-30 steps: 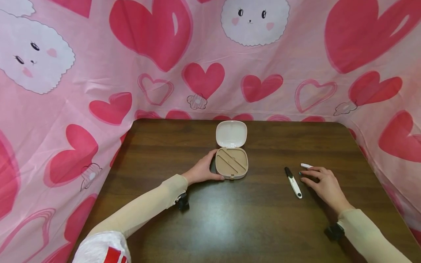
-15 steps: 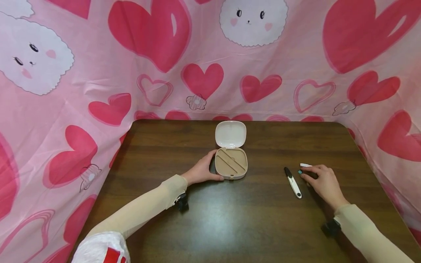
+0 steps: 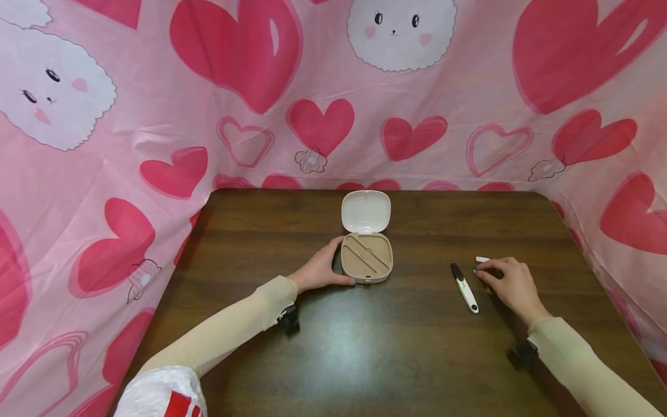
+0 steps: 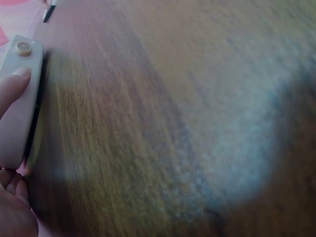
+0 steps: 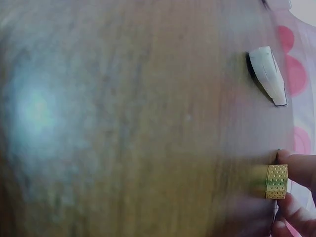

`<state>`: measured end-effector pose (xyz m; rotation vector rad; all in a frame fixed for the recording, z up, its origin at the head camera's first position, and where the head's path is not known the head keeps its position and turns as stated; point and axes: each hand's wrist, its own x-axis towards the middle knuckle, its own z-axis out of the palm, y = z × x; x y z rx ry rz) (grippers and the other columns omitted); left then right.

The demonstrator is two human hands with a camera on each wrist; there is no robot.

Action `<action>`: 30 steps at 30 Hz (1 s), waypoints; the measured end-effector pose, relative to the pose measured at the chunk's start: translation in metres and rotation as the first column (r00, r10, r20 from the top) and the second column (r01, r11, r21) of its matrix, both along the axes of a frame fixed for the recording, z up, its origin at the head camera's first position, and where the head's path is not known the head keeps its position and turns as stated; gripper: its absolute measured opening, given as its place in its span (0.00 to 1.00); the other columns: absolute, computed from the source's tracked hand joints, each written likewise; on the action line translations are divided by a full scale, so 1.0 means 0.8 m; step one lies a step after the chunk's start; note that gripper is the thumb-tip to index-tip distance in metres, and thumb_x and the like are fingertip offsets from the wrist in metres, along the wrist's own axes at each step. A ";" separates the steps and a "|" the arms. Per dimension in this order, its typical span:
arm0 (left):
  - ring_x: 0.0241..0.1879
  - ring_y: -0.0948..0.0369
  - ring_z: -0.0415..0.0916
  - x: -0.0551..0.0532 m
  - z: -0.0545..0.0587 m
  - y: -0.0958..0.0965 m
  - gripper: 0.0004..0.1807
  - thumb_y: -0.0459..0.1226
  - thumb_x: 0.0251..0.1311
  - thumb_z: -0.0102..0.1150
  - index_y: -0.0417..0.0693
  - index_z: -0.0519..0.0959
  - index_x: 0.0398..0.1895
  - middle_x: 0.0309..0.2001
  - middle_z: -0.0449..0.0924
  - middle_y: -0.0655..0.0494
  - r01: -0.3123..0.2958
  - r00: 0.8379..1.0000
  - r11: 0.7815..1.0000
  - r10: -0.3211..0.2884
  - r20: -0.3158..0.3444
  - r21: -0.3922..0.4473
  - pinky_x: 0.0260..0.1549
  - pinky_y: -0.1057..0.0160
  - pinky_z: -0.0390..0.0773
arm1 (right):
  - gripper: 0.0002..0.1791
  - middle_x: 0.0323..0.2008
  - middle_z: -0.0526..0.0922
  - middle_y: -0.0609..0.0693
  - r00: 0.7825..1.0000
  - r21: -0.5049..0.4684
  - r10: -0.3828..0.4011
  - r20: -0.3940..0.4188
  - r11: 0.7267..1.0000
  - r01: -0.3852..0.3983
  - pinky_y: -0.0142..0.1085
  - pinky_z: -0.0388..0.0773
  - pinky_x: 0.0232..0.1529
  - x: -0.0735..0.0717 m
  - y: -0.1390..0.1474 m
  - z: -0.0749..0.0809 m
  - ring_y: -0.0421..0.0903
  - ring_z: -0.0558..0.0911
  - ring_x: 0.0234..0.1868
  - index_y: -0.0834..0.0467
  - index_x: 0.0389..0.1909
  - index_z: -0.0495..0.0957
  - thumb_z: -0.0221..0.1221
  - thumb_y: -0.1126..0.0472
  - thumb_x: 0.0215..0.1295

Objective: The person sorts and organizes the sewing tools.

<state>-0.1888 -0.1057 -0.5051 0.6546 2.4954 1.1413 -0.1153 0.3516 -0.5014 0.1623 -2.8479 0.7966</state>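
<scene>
My left hand grips the left side of a small white hinged case, thumb at its front edge near the round clasp. Its lid is raised, and the beige insert has two diagonal slots. At the right, my right hand pinches a tiny teal round piece between thumb and index fingertips, mostly hidden by them. A gold dimpled thimble ring overlaps those fingertips in the right wrist view. Just beyond the index finger lies a small white piece, partly hidden.
White thread snips with a black tip cover lie left of my right hand. The brown wooden table ends at a pink heart-patterned cloth on the back and sides.
My right hand has shifted slightly left, and its fingertips have closed on the teal piece, which showed more openly half a second ago. The left hand and case stay put.
</scene>
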 end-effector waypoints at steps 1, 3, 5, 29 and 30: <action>0.73 0.51 0.64 0.000 0.000 0.000 0.62 0.49 0.48 0.84 0.49 0.53 0.82 0.76 0.63 0.47 0.000 1.000 1.000 0.000 0.000 0.000 0.73 0.49 0.63 | 0.05 0.43 0.83 0.69 1.000 -0.003 0.002 0.001 1.000 -0.002 0.61 0.64 0.50 -0.001 0.000 0.000 0.67 0.74 0.48 0.61 0.38 0.88 0.71 0.65 0.63; 0.73 0.51 0.64 0.000 0.001 0.001 0.62 0.48 0.48 0.84 0.48 0.53 0.81 0.76 0.63 0.47 -0.001 1.000 1.000 0.001 0.000 0.001 0.73 0.48 0.63 | 0.04 0.44 0.82 0.69 1.000 -0.005 0.001 0.012 1.000 -0.001 0.61 0.63 0.49 -0.001 0.001 -0.001 0.68 0.73 0.47 0.61 0.37 0.88 0.71 0.65 0.63; 0.73 0.51 0.64 0.000 0.001 0.001 0.62 0.48 0.48 0.84 0.48 0.53 0.81 0.76 0.64 0.47 -0.001 1.000 1.000 0.001 -0.001 0.001 0.73 0.48 0.63 | 0.04 0.44 0.81 0.69 1.000 -0.008 -0.004 0.028 1.000 0.004 0.62 0.63 0.49 -0.002 0.001 -0.001 0.68 0.73 0.47 0.62 0.36 0.87 0.71 0.65 0.63; 0.73 0.51 0.63 0.003 0.005 0.000 0.61 0.47 0.49 0.83 0.47 0.53 0.81 0.76 0.63 0.46 0.014 1.000 1.000 -0.014 -0.008 0.015 0.73 0.49 0.63 | 0.03 0.45 0.82 0.68 1.000 -0.011 -0.004 0.000 1.000 0.004 0.63 0.61 0.47 0.002 -0.001 -0.004 0.68 0.72 0.47 0.62 0.34 0.85 0.70 0.67 0.63; 0.74 0.51 0.63 0.003 0.005 0.000 0.61 0.47 0.49 0.83 0.47 0.53 0.81 0.76 0.63 0.46 0.016 1.000 1.000 -0.016 -0.006 0.014 0.74 0.49 0.62 | 0.03 0.45 0.82 0.68 1.000 -0.011 -0.005 0.001 1.000 0.005 0.63 0.61 0.48 0.002 -0.001 -0.004 0.68 0.72 0.47 0.62 0.34 0.85 0.70 0.67 0.63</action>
